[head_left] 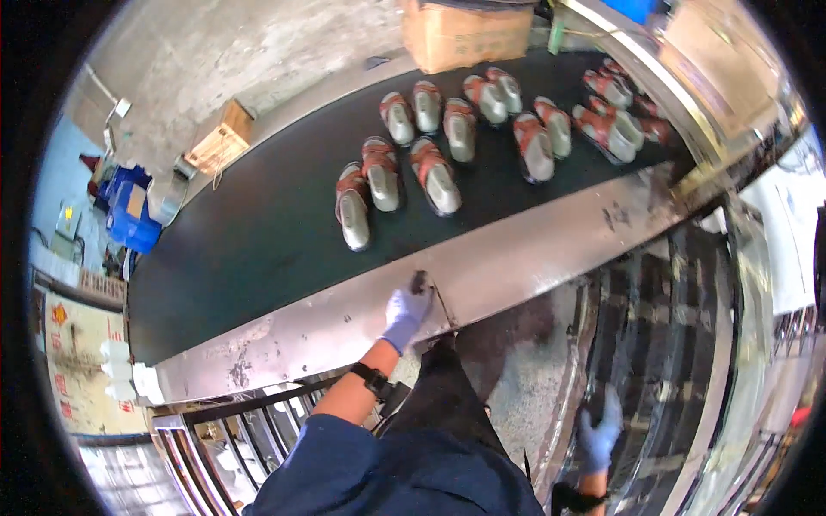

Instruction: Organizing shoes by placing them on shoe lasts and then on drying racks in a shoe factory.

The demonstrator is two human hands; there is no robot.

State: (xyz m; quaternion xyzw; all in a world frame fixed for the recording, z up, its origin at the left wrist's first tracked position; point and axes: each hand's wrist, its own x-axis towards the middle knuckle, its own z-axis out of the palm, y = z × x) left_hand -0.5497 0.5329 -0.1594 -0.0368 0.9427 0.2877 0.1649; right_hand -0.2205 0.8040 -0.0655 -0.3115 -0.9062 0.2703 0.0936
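My left hand (pixel 409 311), in a pale lavender glove, is over the metal edge (pixel 508 258) of a dark conveyor belt (pixel 249 267). Its fingers are bent around a small dark thing (pixel 419 282) that I cannot make out. Lower right, my gloved right hand (pixel 602 427) is open, thumb apart from the fingers, above a dark rack (pixel 645 344) with shiny strips. Red-brown sandals with pale grey-green lasts in them stand on the belt. The nearest is a sandal (pixel 351 211) beyond my left hand; another sandal (pixel 436 179) is to its right.
A cardboard box (pixel 465 39) stands beyond the belt's far edge. Further left are a small wooden box (pixel 222 138) and a blue machine part (pixel 132 211). A metal frame (pixel 654 77) spans the belt's right end. A railing (pixel 258 413) is at lower left.
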